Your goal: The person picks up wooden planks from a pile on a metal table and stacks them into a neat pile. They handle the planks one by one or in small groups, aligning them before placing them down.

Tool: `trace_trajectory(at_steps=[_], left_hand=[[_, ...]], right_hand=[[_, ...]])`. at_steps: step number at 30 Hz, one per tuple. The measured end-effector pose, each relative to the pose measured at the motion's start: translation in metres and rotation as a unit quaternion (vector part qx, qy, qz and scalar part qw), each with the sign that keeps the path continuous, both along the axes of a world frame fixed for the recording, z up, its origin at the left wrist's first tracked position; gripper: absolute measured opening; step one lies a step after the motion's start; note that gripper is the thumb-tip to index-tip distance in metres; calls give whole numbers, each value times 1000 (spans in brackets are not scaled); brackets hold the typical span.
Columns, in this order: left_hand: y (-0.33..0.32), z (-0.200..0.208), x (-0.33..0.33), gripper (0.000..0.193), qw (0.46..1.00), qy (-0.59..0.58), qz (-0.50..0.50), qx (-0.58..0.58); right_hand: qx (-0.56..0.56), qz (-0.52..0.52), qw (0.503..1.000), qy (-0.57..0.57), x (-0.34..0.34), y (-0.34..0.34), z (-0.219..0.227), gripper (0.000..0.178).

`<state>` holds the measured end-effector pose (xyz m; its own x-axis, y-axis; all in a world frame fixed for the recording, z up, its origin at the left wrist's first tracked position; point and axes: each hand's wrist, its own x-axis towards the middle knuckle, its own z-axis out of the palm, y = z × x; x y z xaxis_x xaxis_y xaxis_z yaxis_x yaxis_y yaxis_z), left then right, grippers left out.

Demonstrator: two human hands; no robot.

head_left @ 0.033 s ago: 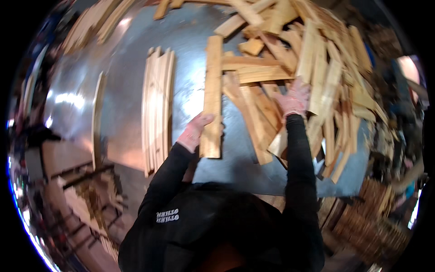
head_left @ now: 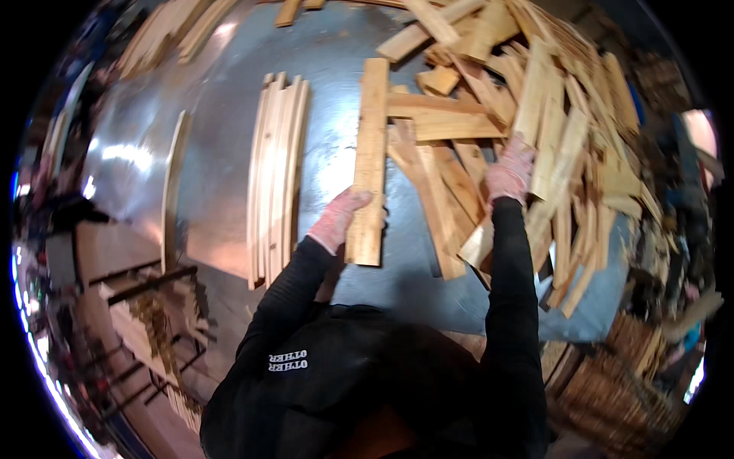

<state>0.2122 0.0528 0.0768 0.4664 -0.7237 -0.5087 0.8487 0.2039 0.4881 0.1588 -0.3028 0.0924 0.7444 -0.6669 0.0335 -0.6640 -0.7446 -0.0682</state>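
Right hand drawn in, less splayed; at pale board (grip unclear) | left hand grips plank; best steadied by its long edge

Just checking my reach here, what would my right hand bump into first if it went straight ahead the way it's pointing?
Your right hand would most likely meet the pale board just beyond its fingers; it may already be touching it, since depth is hard to judge.
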Motion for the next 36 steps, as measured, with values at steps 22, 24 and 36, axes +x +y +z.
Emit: trace_trajectory(at_steps=[22,24,36], left_hand=[[305,66,-4,50,462,-425,7,778],[371,54,31,50,307,-502,-25,809],[530,-60,138,81,447,-381,-169,792]], right_hand=[[456,304,836,1,-7,399,-59,83],[493,265,828,18,-1,397,-46,81],[-173,-165,968,-70,-51,36,39,92]])
